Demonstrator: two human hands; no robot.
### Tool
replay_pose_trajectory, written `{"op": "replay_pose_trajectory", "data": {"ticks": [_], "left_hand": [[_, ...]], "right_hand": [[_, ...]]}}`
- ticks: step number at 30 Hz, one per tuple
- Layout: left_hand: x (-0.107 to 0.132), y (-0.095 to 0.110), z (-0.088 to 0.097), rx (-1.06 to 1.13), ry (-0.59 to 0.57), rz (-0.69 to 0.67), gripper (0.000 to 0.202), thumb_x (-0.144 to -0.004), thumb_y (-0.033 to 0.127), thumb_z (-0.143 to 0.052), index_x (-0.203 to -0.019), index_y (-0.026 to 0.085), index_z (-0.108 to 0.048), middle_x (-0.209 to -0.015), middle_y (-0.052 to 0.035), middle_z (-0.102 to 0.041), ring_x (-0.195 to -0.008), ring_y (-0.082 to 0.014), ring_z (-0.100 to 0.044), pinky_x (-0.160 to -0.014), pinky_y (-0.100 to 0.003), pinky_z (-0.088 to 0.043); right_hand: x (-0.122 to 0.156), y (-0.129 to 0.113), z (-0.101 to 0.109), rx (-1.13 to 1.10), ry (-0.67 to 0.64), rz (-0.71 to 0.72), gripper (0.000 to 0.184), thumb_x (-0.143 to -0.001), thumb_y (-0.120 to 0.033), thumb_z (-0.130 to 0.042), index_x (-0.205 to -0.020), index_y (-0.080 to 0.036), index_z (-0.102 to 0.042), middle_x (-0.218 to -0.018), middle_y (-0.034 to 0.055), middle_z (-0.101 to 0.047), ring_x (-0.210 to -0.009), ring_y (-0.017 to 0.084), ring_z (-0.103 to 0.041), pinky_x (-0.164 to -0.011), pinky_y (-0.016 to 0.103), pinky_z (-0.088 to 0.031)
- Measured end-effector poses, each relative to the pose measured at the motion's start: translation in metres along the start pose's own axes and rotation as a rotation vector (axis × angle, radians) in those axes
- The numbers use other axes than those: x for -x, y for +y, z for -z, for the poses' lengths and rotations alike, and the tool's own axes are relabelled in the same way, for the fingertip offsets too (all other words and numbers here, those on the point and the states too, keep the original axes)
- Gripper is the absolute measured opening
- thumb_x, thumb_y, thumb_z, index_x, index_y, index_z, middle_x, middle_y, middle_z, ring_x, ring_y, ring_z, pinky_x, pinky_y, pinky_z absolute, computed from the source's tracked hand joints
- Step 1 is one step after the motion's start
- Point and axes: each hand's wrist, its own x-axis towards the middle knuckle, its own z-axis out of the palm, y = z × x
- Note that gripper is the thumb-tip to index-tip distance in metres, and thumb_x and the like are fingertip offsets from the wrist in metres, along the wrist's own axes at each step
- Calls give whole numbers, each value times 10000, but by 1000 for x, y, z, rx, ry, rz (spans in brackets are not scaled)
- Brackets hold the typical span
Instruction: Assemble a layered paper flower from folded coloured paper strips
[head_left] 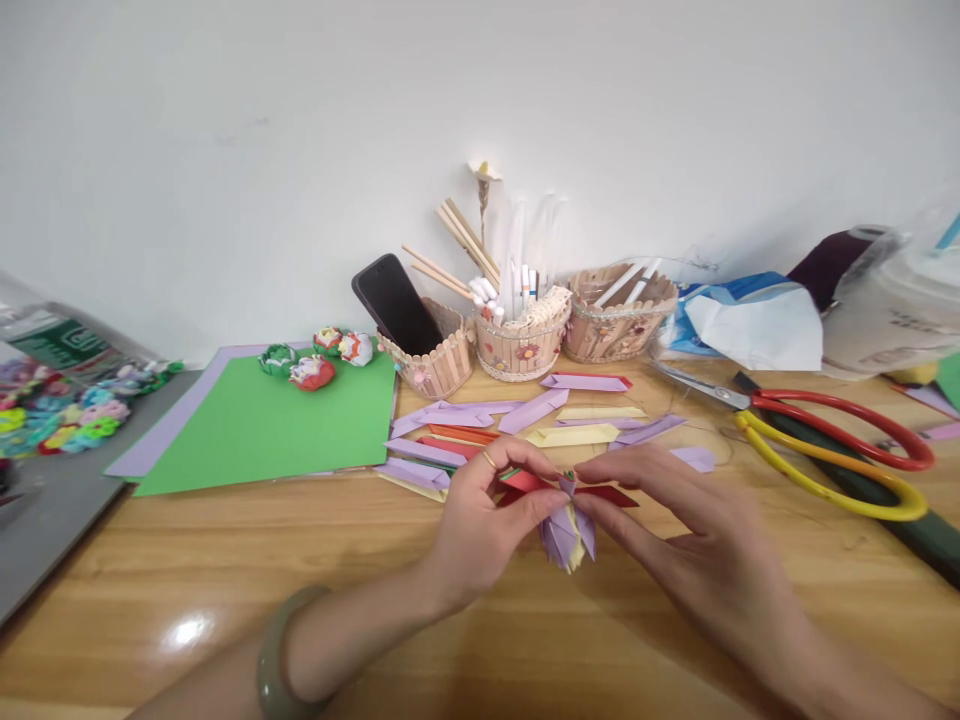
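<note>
Both my hands meet over the wooden table (pixel 225 580) and pinch a small folded paper flower (pixel 568 527) of purple, pale yellow and red pieces. My left hand (pixel 487 520), with a ring on one finger and a green bangle on the wrist, grips its left red petal between thumb and fingers. My right hand (pixel 675 520) pinches the flower's centre and right red petal from the other side. Just behind the hands lie several folded paper strips (pixel 525 415) in purple, yellow and red.
Green paper sheet (pixel 277 420) on a purple sheet lies at left, with small paper flowers (pixel 315 360) on it. Three craft-stick holders (pixel 517 335) with a phone (pixel 396 305), sticks and pens stand at the wall. Red and yellow scissors (pixel 825 440) lie at right.
</note>
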Motion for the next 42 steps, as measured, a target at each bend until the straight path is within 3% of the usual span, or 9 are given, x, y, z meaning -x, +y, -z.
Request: {"op": "replay_pose_trajectory", "data": {"ticks": [13, 21, 27, 34, 42], "left_hand": [[1, 2, 0, -34, -4, -1, 104, -748, 187, -637, -811, 178, -555, -791, -2, -575, -747, -113, -533, -675, -216, -425], [1, 1, 0, -139, 1, -135, 73, -754, 177, -627, -802, 181, -572, -797, -14, -580, -787, -136, -536, -739, -260, -413], [-1, 3, 1, -149, -39, -142, 91, -745, 218, -640, -793, 188, -569, -790, -21, -577, -769, -147, -534, -719, -274, -415], [-5, 10, 5, -171, -220, -128, 106, -721, 217, -651, -712, 177, -553, -725, -21, -555, -721, -147, -517, -683, -276, -405], [-3, 12, 3, -69, -141, -11, 141, -653, 173, -689, -641, 165, -549, -676, -6, -560, -659, -127, -511, -643, -262, -404]], "right_hand": [[1, -2, 1, -5, -15, -38, 109, -796, -149, -584, -877, -217, -609, -760, 21, -666, -695, 155, -619, -613, 273, -505], [2, -1, 1, 6, -28, -64, 66, -791, -156, -595, -814, -217, -586, -717, 3, -634, -666, 147, -595, -589, 263, -473], [-2, 4, 5, -104, -162, -46, 77, -822, -159, -552, -766, -212, -557, -698, 3, -597, -652, 137, -566, -586, 258, -454], [-10, 10, 13, -261, -353, -190, 131, -798, -283, -604, -706, -203, -556, -725, 1, -599, -684, 136, -573, -626, 258, -463], [-6, 8, 13, -266, -345, -219, 140, -815, -260, -580, -695, -200, -538, -688, -11, -568, -642, 124, -534, -589, 242, -432]]}}
